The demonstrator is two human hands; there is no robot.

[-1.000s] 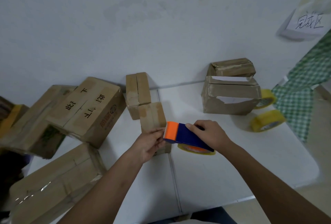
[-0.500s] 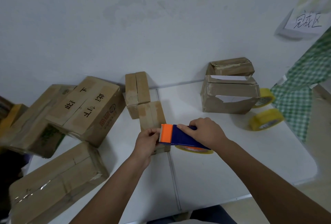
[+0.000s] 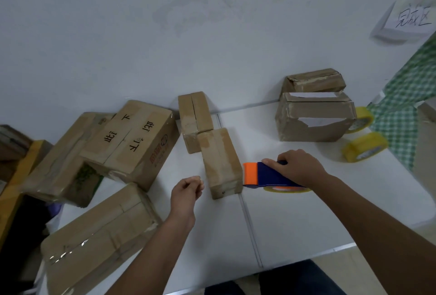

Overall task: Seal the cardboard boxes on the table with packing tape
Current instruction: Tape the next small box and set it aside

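The right hand (image 3: 298, 169) is gripping the blue-and-orange tape dispenser (image 3: 264, 175), its orange end touching the small cardboard box (image 3: 220, 161) lying mid-table (image 3: 295, 221). The left hand (image 3: 186, 190) is hovering just beside the box, fingers curled, holding nothing.

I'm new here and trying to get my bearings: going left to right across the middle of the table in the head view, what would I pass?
Printed box → left hand → small box → tape dispenser → right hand → yellow tape roll.
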